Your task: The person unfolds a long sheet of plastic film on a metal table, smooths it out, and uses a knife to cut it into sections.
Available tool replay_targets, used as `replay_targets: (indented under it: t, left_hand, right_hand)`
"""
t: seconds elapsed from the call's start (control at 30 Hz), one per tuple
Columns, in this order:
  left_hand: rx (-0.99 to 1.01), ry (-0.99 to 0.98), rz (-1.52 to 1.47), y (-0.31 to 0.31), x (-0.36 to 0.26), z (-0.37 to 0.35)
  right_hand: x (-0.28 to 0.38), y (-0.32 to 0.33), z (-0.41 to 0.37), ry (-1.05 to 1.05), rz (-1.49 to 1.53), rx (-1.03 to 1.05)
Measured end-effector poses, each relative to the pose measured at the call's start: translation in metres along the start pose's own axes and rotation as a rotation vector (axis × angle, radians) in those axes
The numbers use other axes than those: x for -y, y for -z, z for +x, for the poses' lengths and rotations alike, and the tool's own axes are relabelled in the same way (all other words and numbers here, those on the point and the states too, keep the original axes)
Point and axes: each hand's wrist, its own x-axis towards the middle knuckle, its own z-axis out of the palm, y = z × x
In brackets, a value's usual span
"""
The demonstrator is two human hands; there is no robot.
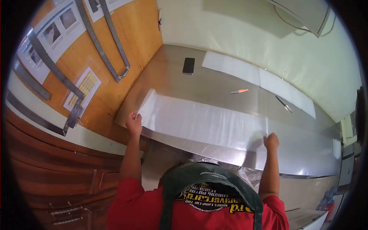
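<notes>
A long, translucent white sheet (pixel 207 120) stretches across the front part of the metal table (pixel 165 69). My left hand (pixel 133 123) is closed on the sheet's left end, which is raised and slightly folded. At the other end, my right hand (pixel 271 141) has its fingers pinched at the sheet's lower right corner. Beyond the sheet lie an orange-handled knife (pixel 239 91), a dark slim tool (pixel 283 104) and a black phone (pixel 188 66).
White flat strips (pixel 234 69) lie along the wall at the table's back edge. Metal squares (pixel 97 42) and printed papers (pixel 57 30) hang on the wooden panel at the left. A white box (pixel 306 13) is on the wall at the upper right.
</notes>
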Motion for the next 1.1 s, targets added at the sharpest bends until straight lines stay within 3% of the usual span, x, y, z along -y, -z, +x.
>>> replay_targets:
  t: [0.1,0.17,0.2,0.23,0.37,0.43,0.5,0.53,0.6,0.67,0.7,0.8,0.83,0.9,1.03,1.1]
  left_hand:
    - [-0.138,-0.284,-0.036,-0.019,-0.089,-0.039]
    - [-0.104,-0.477,0.002,-0.037,-0.127,-0.069]
    - [-0.020,-0.497,-0.003,-0.046,-0.141,-0.087]
    - [0.035,-0.597,0.010,-0.057,-0.149,-0.101]
    - [0.235,-0.881,-0.034,-0.088,-0.159,-0.140]
    - [0.246,-0.900,-0.042,-0.092,-0.160,-0.146]
    - [0.250,-0.915,-0.044,-0.091,-0.160,-0.147]
    - [0.217,-0.856,-0.072,-0.090,-0.159,-0.148]
    - [0.183,-0.790,-0.099,-0.087,-0.155,-0.150]
    - [0.109,-0.434,-0.187,-0.086,-0.150,-0.148]
    - [0.112,-0.435,-0.187,-0.086,-0.148,-0.147]
    - [-0.057,-0.015,-0.321,-0.096,-0.133,-0.143]
    - [-0.045,-0.020,-0.320,-0.099,-0.132,-0.143]
    - [0.037,0.147,-0.511,-0.110,-0.136,-0.151]
    - [0.123,0.088,-0.527,-0.133,-0.159,-0.171]
    - [0.125,0.128,-0.542,-0.138,-0.171,-0.169]
  right_hand:
    - [0.095,0.024,-0.019,0.356,0.392,-0.006]
    - [0.169,0.053,-0.050,0.652,0.685,0.251]
    - [0.200,0.064,-0.069,0.697,0.862,0.403]
    - [0.230,0.082,-0.087,0.709,0.894,0.523]
    - [0.306,0.093,-0.111,0.820,0.861,0.618]
    - [0.323,0.077,-0.109,0.918,0.555,0.414]
    - [0.326,0.075,-0.111,1.003,0.488,0.332]
    - [0.327,0.076,-0.114,1.092,0.417,0.251]
    - [0.332,0.085,-0.119,1.049,0.463,0.243]
    - [0.341,0.116,-0.124,1.054,0.510,0.191]
    - [0.346,0.139,-0.126,1.101,0.508,0.151]
    - [0.369,0.198,-0.134,1.301,0.600,0.004]
    - [0.379,0.216,-0.137,1.389,0.579,-0.040]
    - [0.400,0.251,-0.153,1.407,0.599,-0.013]
    - [0.417,0.340,-0.180,1.463,0.814,0.023]
    - [0.423,0.389,-0.175,1.599,0.695,-0.097]
